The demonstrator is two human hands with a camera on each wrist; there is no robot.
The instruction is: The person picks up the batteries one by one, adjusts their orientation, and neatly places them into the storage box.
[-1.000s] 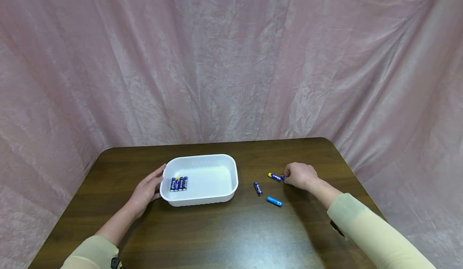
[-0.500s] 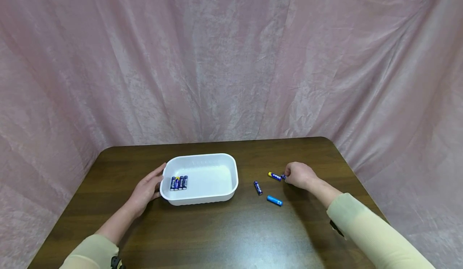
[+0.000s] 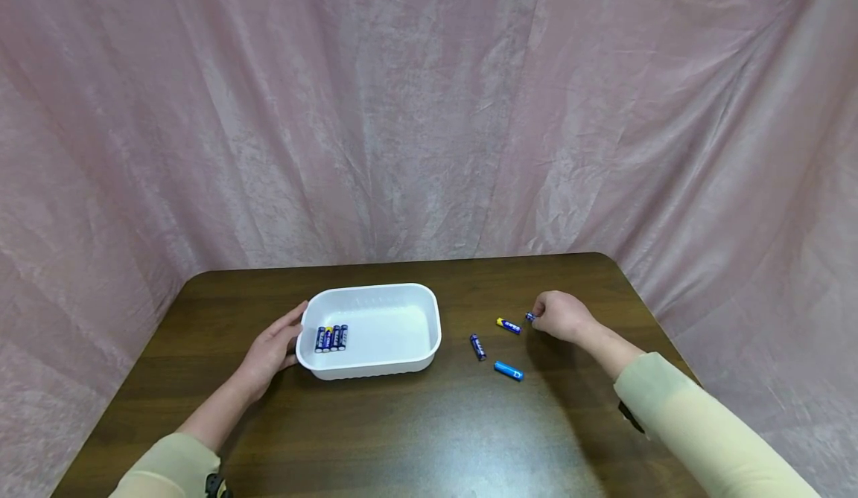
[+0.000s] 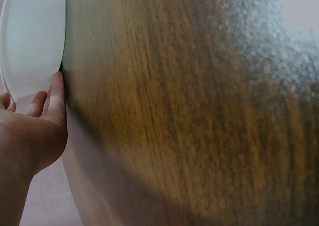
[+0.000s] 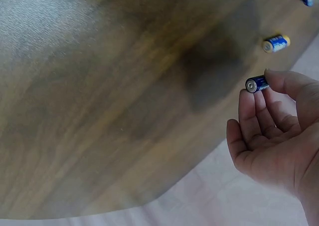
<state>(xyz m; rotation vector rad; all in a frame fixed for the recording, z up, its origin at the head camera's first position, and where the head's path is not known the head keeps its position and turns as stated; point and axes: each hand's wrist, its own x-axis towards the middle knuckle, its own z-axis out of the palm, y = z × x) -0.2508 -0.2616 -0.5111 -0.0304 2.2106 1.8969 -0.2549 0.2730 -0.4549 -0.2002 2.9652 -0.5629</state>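
My right hand (image 3: 563, 315) pinches a dark blue battery (image 5: 256, 84) between thumb and fingertips, over the right part of the table. The head view shows only one end of this battery. A blue battery with a yellow end (image 3: 509, 326) lies just left of that hand. Closer to me are another dark blue battery (image 3: 478, 347) and a light blue one (image 3: 509, 371). My left hand (image 3: 268, 353) rests its fairly straight fingers against the left end of a white plastic tray (image 3: 369, 371). Several batteries (image 3: 331, 339) stand side by side near the tray's left end, one of them yellow-topped.
The brown wooden table (image 3: 402, 438) has rounded far corners. Behind it hangs a pink velvety curtain (image 3: 429, 111). A bright glare lies on the tabletop in front of the tray.
My right hand has moved slightly away from me and to the right with the battery, widening the gap to the yellow-ended battery. My left hand and the tray have stayed in place.
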